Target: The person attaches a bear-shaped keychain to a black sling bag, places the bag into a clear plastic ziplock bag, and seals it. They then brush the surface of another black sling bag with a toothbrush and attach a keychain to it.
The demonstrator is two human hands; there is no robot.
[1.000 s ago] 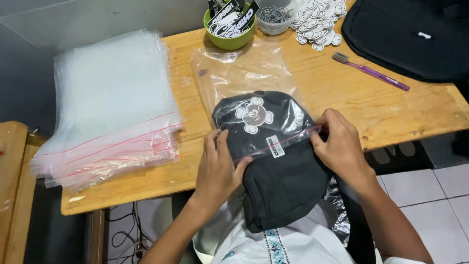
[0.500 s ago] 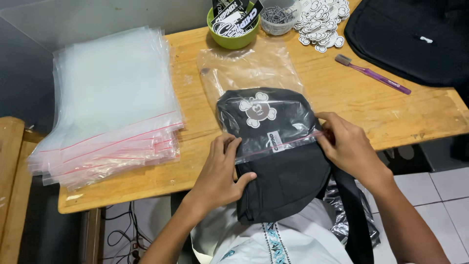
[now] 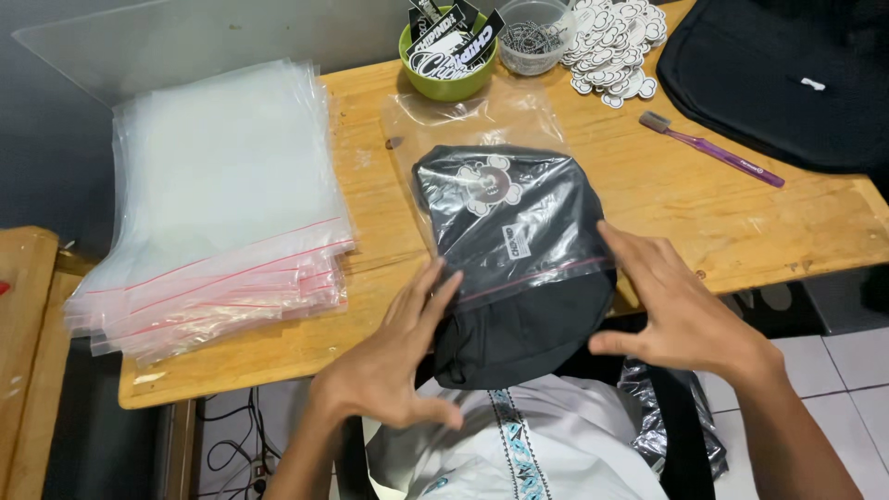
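Observation:
A black fabric bag [image 3: 519, 319] with a white cartoon print lies mostly inside a clear zip bag [image 3: 482, 120] with a red seal strip, on the wooden table [image 3: 741, 218]. Its lower end sticks out over the table's near edge toward my lap. My left hand [image 3: 394, 356] rests flat against the bag's left side, fingers spread. My right hand [image 3: 671, 306] presses flat on the right side, fingers apart, thumb under the bag's lower end. Neither hand grips anything.
A thick stack of clear zip bags [image 3: 218, 199] lies at the left. At the back stand a green bowl of stickers [image 3: 446, 51], a clear cup of clips [image 3: 532, 37] and a pile of white stickers [image 3: 616, 42]. A purple toothbrush [image 3: 713, 150] and a large black bag [image 3: 787, 74] lie at the right.
The black bag has slid further into the clear zip bag. Both hands let go of the seal edge and now lie flat and open against the bag's sides.

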